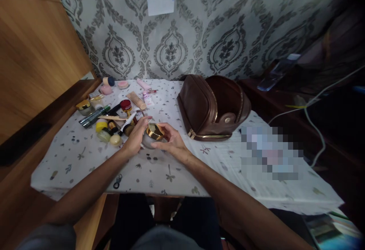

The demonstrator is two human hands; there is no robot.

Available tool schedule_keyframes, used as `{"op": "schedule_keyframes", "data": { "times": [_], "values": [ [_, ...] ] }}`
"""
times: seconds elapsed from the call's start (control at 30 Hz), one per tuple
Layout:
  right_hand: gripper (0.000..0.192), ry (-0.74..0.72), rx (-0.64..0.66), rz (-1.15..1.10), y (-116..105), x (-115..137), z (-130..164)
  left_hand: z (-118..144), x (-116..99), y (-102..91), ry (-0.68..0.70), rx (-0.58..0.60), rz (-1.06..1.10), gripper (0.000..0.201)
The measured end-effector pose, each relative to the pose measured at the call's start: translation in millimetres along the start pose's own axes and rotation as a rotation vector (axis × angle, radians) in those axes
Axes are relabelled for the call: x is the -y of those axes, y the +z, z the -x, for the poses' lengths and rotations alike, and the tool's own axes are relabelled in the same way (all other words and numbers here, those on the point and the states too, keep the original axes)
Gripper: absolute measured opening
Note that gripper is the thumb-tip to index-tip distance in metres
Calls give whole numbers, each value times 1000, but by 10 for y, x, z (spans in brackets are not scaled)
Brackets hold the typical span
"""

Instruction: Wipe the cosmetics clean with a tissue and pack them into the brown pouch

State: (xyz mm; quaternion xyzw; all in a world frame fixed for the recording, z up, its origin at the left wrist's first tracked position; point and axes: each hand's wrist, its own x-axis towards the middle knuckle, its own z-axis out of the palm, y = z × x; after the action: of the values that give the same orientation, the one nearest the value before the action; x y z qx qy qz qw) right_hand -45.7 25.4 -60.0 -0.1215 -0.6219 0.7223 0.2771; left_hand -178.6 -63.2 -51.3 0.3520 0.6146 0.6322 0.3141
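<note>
A cosmetic jar with a shiny gold lid and a pale, frosted-looking body is held between my two hands, just above the table's middle. My left hand presses along its left side with the fingers close together. Around its right side curl the fingers and thumb of my right hand, the thumb low on the front. A brown cosmetic bag stands to the right of my hands, its zipped top gaping. Just left of my left hand lie a white tube and a cream-coloured round pot.
Several cosmetics crowd the left side, among them a dark green tube, a red-lidded jar, a beige tube and a gold-lidded jar. A patterned cloth covers the table. A wooden panel rises at left; a blurred-out patch lies right.
</note>
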Motion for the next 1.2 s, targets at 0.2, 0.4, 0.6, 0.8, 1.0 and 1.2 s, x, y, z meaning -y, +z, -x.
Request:
{"op": "schedule_keyframes", "data": {
  "times": [0.2, 0.4, 0.6, 0.8, 1.0, 1.2],
  "values": [
    [64, -51, 45, 88, -28, 18, 15, -78, 24, 13, -364, 89, 428, 39],
    [66, -165, -66, 356, -55, 17, 18, -75, -13, 24, -389, 83, 351, 37],
    [60, -124, -58, 356, -65, -102, 19, 19, -50, 17, 173, -104, -208, 38],
    [58, -153, -1, 394, -83, -91, 36, -26, -51, -75, 185, 33, -267, 47],
    [60, -167, 174, 320, -68, 6, 70, -113, -21, -164, -167, 157, 20, 24],
    [56, -34, 144, 34, -48, 49, 67, -115, -37, -217, -459, 262, 311, 23]
  ]
}}
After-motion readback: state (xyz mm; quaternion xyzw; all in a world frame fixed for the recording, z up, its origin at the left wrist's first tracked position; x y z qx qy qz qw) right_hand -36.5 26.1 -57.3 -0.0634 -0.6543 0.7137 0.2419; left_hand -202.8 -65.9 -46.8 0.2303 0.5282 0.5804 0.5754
